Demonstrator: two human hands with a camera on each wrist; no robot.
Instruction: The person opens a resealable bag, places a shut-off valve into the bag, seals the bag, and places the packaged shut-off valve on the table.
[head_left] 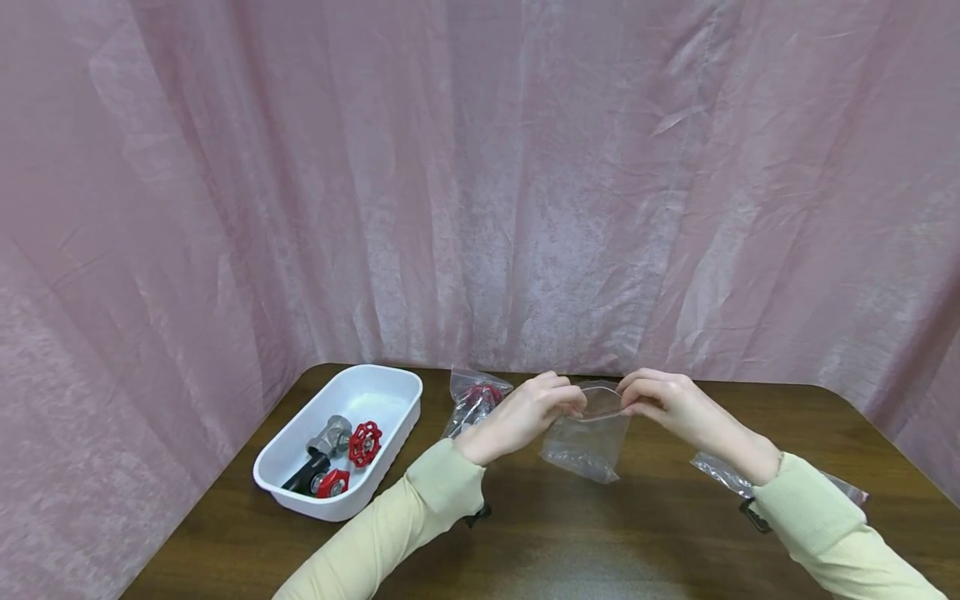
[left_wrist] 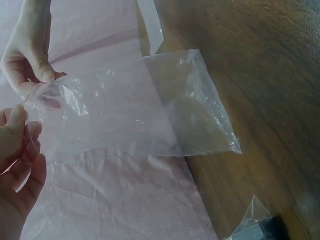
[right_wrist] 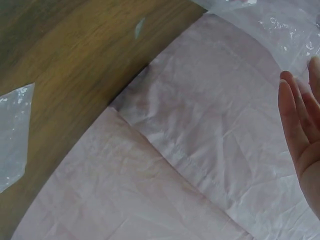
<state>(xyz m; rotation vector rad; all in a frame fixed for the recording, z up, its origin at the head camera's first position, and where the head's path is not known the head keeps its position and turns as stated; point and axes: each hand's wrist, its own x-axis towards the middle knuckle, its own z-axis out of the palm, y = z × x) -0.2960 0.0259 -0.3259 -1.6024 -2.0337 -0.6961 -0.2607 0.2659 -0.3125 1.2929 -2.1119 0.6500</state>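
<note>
While left hand (head_left: 531, 410) and right hand (head_left: 666, 402) pinch opposite rim sides of clear bag (head_left: 587, 443) — apparently to spread mouth — body hangs below gripping fingertips.

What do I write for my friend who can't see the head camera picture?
A person's left hand and right hand hold a clear plastic bag by its open mouth over a brown table. To the left, a white tray holds parts with red wheels, and another clear bag behind the left hand has something red inside. A pink curtain hangs behind.
</note>
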